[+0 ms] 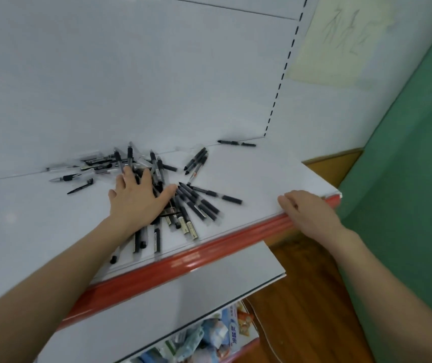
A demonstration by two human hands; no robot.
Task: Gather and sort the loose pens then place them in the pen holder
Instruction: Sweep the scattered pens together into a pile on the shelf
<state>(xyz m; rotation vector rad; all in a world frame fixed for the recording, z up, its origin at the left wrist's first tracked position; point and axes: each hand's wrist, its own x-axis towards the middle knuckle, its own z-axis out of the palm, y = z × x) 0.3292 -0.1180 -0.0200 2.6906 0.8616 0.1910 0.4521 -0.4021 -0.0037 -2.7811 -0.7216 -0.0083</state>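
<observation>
Black pens (196, 203) lie strewn across a white shelf (262, 174) as a person starts to gather them. The left hand (136, 197) lies palm down on the thick of the heap, fingers straight and fanned toward the far back panel (131, 74), thumb out to the right. Its grip is fully open and closed on nothing. It presses on the pens, apparently to pin and rake them together rather than pick one out. The forearm reaches in from the near left, low over the red edge strip (209, 247).

The right hand (306, 210) rests on the near right edge of the shelf, well apart from the heap. Its fingers are loosely bent on the white surface and the palm lies over the red strip, likely to steady the body for the reach. It holds no pen; whether the thumb hooks under the lip cannot be seen.

The pens cross at all angles, none aligned. A small bundle (196, 159) lies just right of the heap. A few strays (70, 176) lie to the far left, and a single pen (236, 143) sits against the back panel at the far right. All will need fetching. No pen holder is in view, so sorting appears barely begun. A lower shelf (170, 297) juts out below, with packaged goods (209, 334) beneath it.
</observation>
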